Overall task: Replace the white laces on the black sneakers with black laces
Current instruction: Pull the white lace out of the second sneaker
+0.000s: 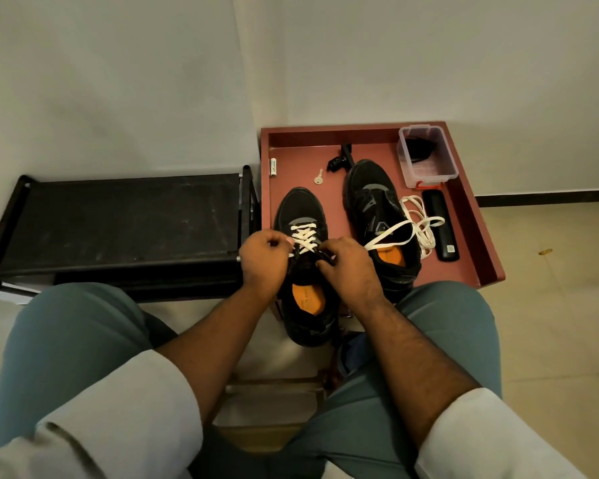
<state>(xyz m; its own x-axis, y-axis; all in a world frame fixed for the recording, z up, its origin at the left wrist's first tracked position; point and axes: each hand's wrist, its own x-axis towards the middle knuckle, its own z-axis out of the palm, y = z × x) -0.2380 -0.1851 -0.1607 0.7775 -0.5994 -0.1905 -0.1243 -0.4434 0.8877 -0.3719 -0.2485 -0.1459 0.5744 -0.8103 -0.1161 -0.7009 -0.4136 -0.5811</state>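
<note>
Two black sneakers with orange insoles stand on a red tray table (481, 243). The left sneaker (303, 216) still carries a white lace (304, 236) crossed through its front eyelets. My left hand (263, 261) pinches that lace at the shoe's left side. My right hand (348, 267) pinches the lace at the right side, and a loose white end runs from it across the right sneaker (370, 198). The right sneaker has no lace in it. A loose white lace (424, 224) lies in a heap beside it. Black laces lie coiled in a clear plastic box (426, 157).
A black shoe rack (118, 216) stands left of the tray. On the tray lie a black remote (441, 226), a small key (318, 179), a white battery (273, 167) and a black clip-like part (339, 160). My knees in teal trousers frame the bottom.
</note>
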